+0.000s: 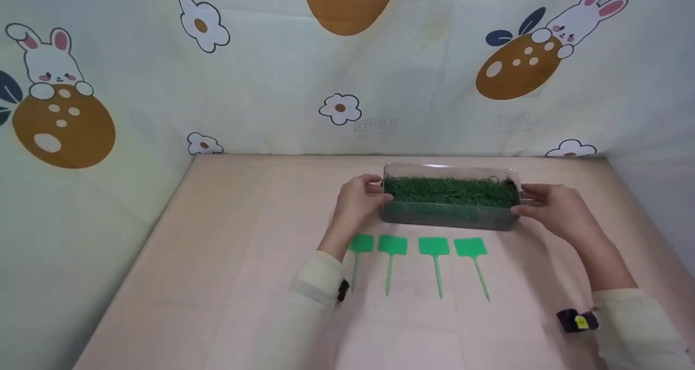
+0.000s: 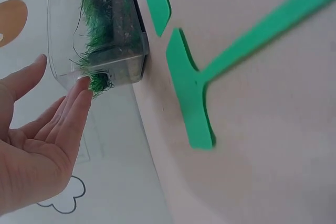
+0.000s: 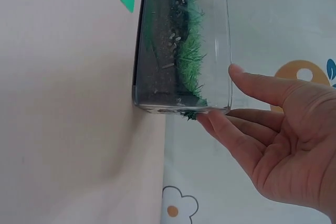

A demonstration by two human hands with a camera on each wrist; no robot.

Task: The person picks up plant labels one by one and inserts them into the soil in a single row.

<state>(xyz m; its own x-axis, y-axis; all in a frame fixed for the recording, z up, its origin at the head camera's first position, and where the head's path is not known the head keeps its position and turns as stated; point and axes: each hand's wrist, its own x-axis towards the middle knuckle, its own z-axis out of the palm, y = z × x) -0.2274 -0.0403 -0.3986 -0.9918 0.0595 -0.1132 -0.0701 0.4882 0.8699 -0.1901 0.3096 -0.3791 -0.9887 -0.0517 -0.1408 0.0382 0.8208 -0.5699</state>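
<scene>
Clear box (image 1: 450, 218), grass (image 1: 450, 190) inside, upright

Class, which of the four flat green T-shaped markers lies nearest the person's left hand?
In the head view, the leftmost green marker, near the left hand; the other three lie farther right.

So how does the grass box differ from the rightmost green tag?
The grass box is deep and clear-walled; the rightmost green tag is flat and opaque. The box is much bigger than the tag. The left hand and right hand flank the box, while the tag lies untouched. Both show green.
</scene>
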